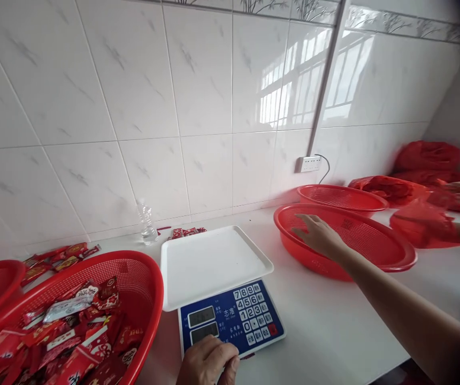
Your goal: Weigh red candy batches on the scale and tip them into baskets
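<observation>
Left hand (209, 359): fingers curled at the scale's front edge, grip cannot be told | right hand (321, 235): open, fingers spread over the front red basket (368, 232) (touch unclear) | scale (232, 310): just beyond left hand, left of right hand | candy basket (136, 270): left of scale, near left hand

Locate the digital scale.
In the head view, the digital scale sits low centre, right of the red basket of wrapped snacks, with the left hand at its front edge.
</observation>
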### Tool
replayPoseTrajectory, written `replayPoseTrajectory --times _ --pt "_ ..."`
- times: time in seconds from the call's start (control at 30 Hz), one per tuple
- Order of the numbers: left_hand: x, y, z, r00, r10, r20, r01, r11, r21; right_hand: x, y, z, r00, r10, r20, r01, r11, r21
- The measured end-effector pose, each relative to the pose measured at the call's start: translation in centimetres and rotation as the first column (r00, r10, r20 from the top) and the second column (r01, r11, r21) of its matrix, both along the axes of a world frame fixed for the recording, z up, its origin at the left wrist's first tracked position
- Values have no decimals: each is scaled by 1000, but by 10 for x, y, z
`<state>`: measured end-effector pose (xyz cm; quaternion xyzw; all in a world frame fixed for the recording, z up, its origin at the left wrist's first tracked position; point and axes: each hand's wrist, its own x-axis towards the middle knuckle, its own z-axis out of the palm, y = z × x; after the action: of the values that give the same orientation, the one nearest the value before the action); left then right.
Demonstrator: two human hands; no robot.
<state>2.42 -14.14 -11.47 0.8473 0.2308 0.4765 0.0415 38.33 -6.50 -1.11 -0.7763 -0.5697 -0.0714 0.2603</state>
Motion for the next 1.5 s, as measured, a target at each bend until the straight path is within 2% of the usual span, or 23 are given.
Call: replayPoseTrajectory --times 0.1,0.2,0.27,0.37,0.43,0.47,0.5,0.53,0.6,0.63,0.67,0.73,0.77,0.8,0.87,0.93,1.03,1.1,1.17,1.23,1.27,1.37,1.5 --pt "0 -3 7 998 -24 -53 19 997 -81 -64 -3 -12 973 232 8 -232 972 20" --pt "-1 -10 20 996 -46 -71 37 993 -112 -131 -17 -24 852 519 -64 -520 854 1" --pt "-8 -19 34 994 -87 -66 83 995 -63 -162 -27 -32 813 579 -61 -582 811 -64" --pt "-31 -37 68 986 -140 -90 138 990 -28 -181 -35 -41 828 561 -9 -561 827 -41" --pt "-54 -43 99 990 -74 -117 61 992 -113 -180 -35 -46 841 540 9 -540 841 16" --pt "-66 -41 114 983 6 -184 -48 974 -222 -178 -34 -49 843 538 7 -538 842 44" --pt "-78 -35 128 961 95 -259 -185 918 -350 -175 -34 -51 842 540 0 -539 840 70" --pt "-90 -24 140 934 149 -325 -283 864 -417 -173 -34 -53 840 543 -11 -539 837 97" --pt "-114 6 151 828 266 -494 -509 726 -463 -169 -36 -55 834 549 -45 -539 830 145" --pt "-125 23 151 748 296 -594 -609 663 -435 -168 -37 -55 831 552 -65 -537 827 165" --pt "-134 41 147 634 309 -709 -708 601 -372 -167 -38 -56 828 554 -86 -534 826 181" --pt "-148 71 132 401 242 -883 -844 474 -253 -167 -39 -56 821 558 -119 -530 823 206" --pt "-152 83 122 331 190 -924 -882 411 -231 -167 -39 -56 819 560 -128 -528 822 214" --pt "-154 91 113 300 162 -940 -899 378 -221 -167 -38 -57 818 560 -134 -526 821 220" --pt "-153 101 96 300 137 -944 -909 340 -240 -167 -37 -58 817 559 -142 -524 823 219" --pt "-148 104 85 328 140 -934 -905 329 -269 -167 -36 -59 815 559 -153 -526 824 210" --pt "-142 105 81 393 120 -912 -885 319 -340 -165 -36 -60 807 563 -178 -530 824 200" --pt "-143 106 84 479 63 -876 -834 345 -431 -165 -36 -60 803 564 -191 -531 824 200" --pt "-147 110 90 632 -17 -775 -715 374 -591 -165 -36 -60 801 565 -200 -531 823 201" --pt "-153 114 95 708 -9 -706 -647 393 -654 -165 -35 -60 799 565 -209 -530 824 200" --pt "-156 116 97 700 25 -713 -662 396 -636 -165 -35 -60 798 565 -212 -531 824 198" --pt "-160 119 97 562 89 -822 -785 369 -497 -165 -35 -61 798 564 -215 -531 825 192" --pt "-149 113 85 542 -10 -840 -777 374 -506 -164 -36 -60 796 562 -224 -531 827 185"
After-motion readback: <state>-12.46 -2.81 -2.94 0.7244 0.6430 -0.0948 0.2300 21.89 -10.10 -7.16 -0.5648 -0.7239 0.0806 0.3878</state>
